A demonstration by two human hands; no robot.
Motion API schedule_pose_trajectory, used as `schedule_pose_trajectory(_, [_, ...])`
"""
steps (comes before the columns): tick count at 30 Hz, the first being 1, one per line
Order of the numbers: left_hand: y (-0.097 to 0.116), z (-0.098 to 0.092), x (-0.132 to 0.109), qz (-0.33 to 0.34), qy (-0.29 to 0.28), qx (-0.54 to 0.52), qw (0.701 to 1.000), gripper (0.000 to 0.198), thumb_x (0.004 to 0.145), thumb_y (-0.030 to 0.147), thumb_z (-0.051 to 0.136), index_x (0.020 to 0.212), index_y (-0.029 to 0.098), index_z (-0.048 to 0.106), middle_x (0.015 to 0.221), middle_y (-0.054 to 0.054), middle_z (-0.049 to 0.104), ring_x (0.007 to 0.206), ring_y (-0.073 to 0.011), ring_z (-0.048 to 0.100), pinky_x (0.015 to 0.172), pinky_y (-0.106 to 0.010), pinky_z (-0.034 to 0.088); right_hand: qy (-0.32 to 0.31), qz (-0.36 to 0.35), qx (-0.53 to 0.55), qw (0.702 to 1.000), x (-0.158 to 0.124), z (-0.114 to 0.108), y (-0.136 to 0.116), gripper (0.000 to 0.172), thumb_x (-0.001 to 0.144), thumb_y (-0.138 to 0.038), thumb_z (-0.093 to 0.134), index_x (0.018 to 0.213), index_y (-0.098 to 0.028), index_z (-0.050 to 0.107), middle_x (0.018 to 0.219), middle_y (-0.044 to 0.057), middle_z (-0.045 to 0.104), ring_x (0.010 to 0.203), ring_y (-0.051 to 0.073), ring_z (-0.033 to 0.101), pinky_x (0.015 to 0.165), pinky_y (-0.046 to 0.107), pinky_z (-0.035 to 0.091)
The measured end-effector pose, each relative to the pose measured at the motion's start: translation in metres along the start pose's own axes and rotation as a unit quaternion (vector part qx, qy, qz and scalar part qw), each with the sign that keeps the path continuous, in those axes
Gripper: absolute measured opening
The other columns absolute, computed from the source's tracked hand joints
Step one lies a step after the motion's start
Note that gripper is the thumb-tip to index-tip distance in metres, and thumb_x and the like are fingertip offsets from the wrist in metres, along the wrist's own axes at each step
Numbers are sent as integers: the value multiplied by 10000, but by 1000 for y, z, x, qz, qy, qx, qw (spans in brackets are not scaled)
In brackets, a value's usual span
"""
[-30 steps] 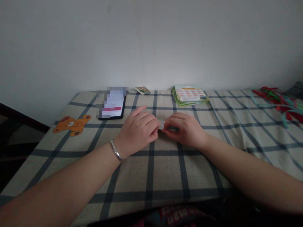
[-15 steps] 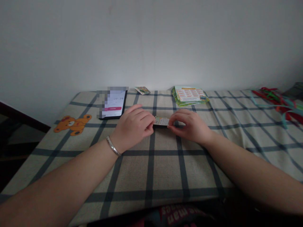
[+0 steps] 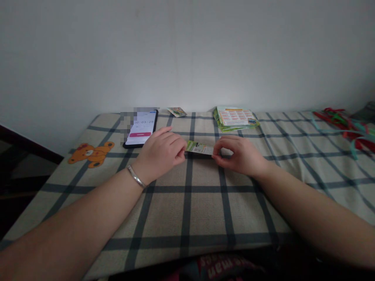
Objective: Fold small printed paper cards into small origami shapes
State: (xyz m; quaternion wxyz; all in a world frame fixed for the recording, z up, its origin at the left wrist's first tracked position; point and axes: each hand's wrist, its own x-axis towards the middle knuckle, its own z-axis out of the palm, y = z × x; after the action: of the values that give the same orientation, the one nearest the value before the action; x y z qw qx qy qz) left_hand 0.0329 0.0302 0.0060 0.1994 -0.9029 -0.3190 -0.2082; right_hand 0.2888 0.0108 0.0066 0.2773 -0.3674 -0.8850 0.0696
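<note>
A small printed paper card, green and white with fine text, spans the gap between my two hands just above the tablecloth. My left hand, with a silver bangle at the wrist, is closed at the card's left end, its index finger raised a little. Pinched between thumb and fingertips of my right hand is the card's right end. Behind them, a stack of similar green and white cards lies near the wall, and one small folded-looking card lies apart to its left.
A phone showing a timer lies beyond my left hand. An orange bear cutout rests at the left on the checked tablecloth. Red, green and teal ribbons are heaped at the far right, and a wall runs along the back.
My hands have moved slightly apart, left hand leftward and right hand rightward, and more of the card shows between them. The stack and the phone stay in place.
</note>
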Motion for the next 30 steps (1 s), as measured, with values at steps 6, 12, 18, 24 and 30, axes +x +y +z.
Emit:
schedule_pose_trajectory(6, [-3,3,0,-31,-16,-13,999,59,774,161,507,735,184,546,697,-8,591,709,-184,575,958,-408,462,-2,10,-5,1000,-1,1,1,11,781,-190,602,790,-185,606,790,17,655,726,140,592,670,261,437])
schedule_pose_trajectory(12, [1,3,1,-53,-54,-39,996,55,761,152,505,738,191,534,713,-6,590,727,-185,571,975,-423,442,-17,12,-15,1000,-2,1,2,22,774,-194,600,795,-189,603,790,14,655,727,142,591,664,257,431])
schedule_pose_trajectory(18, [2,1,1,-57,-58,-45,996,56,772,158,498,745,188,537,724,-15,591,732,-187,566,977,-433,430,-28,13,-27,999,-1,0,-1,20,770,-195,597,784,-199,611,777,10,649,714,142,582,645,257,418])
schedule_pose_trajectory(24, [0,0,0,-58,-42,-88,994,90,834,201,506,833,166,589,836,-48,631,819,-209,576,790,-360,477,-16,19,-38,999,-2,-1,0,20,770,-194,597,791,-193,597,779,11,641,713,144,583,638,255,418])
schedule_pose_trajectory(30, [-3,5,-1,-22,-75,-96,992,210,932,291,487,893,179,660,922,-45,671,880,-209,595,818,-369,466,-21,7,-24,999,-1,0,2,20,786,-193,593,804,-194,584,790,10,639,723,143,585,653,256,431])
